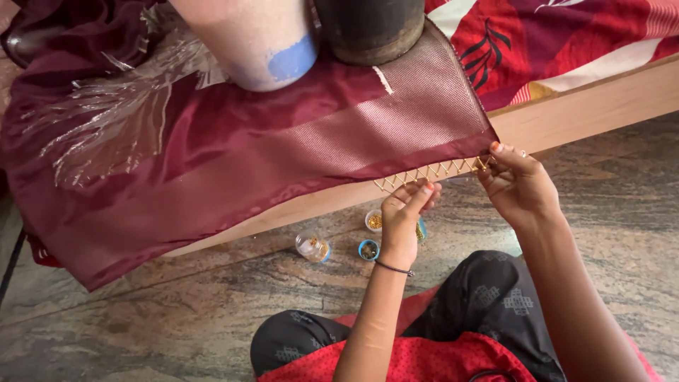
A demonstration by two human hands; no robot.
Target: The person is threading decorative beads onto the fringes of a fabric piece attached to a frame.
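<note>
1. Red dotted cloth [424, 361] over the person's lap lies at 6 o'clock, with black patterned trousers [495, 297] just above it.
2. Left hand [404, 216], thread bangle at the wrist, has its fingers curled and pinched on the gold lattice trim [431, 172] at its left end.
3. Right hand [516, 184], at 3 o'clock from the left, is closed on the trim's right end, beside the fabric corner.
4. Maroon sari fabric [233, 155] (silvery woven border) hangs over the wooden bed edge [587, 106]; the trim runs along its hem.
5. Small bead jars [343, 240] stand on the stone floor [141, 318] below the hands; two heavy vessels [311, 35] sit on the fabric at 12 o'clock.
</note>
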